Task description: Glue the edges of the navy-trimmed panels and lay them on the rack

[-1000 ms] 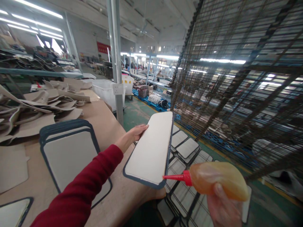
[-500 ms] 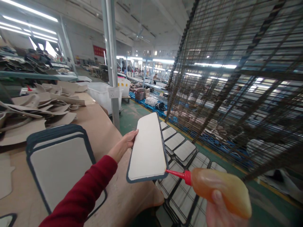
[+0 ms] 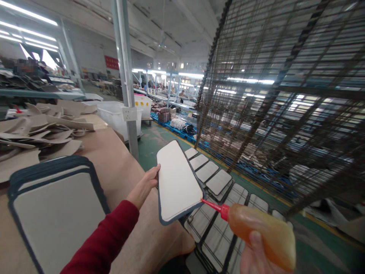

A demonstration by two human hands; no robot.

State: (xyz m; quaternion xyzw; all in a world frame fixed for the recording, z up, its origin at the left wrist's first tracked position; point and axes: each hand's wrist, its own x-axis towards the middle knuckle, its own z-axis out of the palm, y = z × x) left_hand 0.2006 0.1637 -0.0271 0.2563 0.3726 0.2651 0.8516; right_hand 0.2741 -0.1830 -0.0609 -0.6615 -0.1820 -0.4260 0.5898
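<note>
My left hand (image 3: 144, 186), in a red sleeve, grips the left edge of a long white panel with a dark blue rim (image 3: 175, 180), held up over the table's edge. My right hand (image 3: 253, 257) is closed round an amber squeeze bottle with a red nozzle (image 3: 261, 234). The nozzle tip touches the panel's lower right corner. Only part of the right hand shows at the bottom edge.
A stack of larger blue-rimmed panels (image 3: 54, 213) lies on the brown table (image 3: 119, 167) at left, with loose tan cut pieces (image 3: 42, 129) behind. Several panels lie on a wire rack (image 3: 219, 182) below. A tall wire shelving rack (image 3: 285, 95) fills the right. A metal post (image 3: 125, 76) stands ahead.
The panel has turned and come nearer, its right edge swinging toward the bottle. The nozzle tip has moved from the bottom edge to the lower right corner. The view has shifted right.
</note>
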